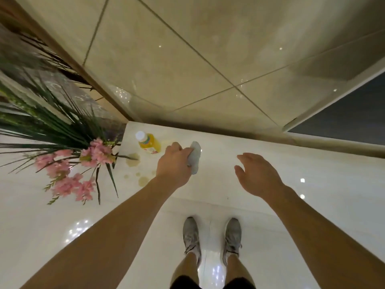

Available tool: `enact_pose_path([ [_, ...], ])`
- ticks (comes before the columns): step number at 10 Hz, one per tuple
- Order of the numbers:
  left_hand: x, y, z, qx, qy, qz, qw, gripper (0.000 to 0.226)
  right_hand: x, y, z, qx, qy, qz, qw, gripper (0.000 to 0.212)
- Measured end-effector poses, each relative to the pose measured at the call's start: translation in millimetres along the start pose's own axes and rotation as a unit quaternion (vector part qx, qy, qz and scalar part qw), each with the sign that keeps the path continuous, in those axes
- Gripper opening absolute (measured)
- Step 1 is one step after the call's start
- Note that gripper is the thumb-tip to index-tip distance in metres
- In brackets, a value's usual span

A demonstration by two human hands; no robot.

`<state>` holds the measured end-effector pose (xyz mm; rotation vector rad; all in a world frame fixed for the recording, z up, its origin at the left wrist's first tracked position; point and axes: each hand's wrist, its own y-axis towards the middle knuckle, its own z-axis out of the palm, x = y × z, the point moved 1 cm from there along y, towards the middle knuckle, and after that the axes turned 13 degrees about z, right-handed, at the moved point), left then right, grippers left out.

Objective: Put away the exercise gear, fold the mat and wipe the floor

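Note:
My left hand grips a crumpled white cloth above the glossy white floor. Just left of it an orange juice bottle with a white cap stands on the floor close to the wall. Yellowish spill spots lie on the tiles in front of the bottle, with a bigger puddle to its left. My right hand hovers to the right with fingers spread and loose, holding nothing. No mat or exercise gear shows in this view.
A plant with long dark leaves and pink flowers stands at the left, reaching near the spill. A beige tiled wall rises right behind the bottle. My two grey shoes stand on the floor below.

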<state>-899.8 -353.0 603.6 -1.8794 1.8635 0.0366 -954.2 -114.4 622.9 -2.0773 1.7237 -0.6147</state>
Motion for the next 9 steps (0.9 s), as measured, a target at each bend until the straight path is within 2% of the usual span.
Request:
enact_pose_path([
  [2, 18.6, 26.8, 35.2, 0.043, 0.022, 0.002, 0.999, 0.040, 6.3, 33.8, 39.9, 0.013, -0.010, 0.002, 1.000, 0.049],
  [5, 30.6, 67.2, 122.1, 0.042, 0.081, 0.052, 0.994, 0.061, -6.7, 85.7, 97.3, 0.028, 0.005, 0.013, 1.000, 0.051],
  [7, 40.6, 78.6, 183.4, 0.076, 0.043, 0.043, 0.995, 0.060, -21.5, 102.8, 134.9, 0.048, 0.015, 0.028, 0.998, 0.050],
  [9, 42.6, 70.1, 205.5, 0.090, 0.046, 0.045, 0.994, 0.067, -33.0, 101.9, 153.8, 0.052, 0.024, 0.029, 0.998, 0.049],
])
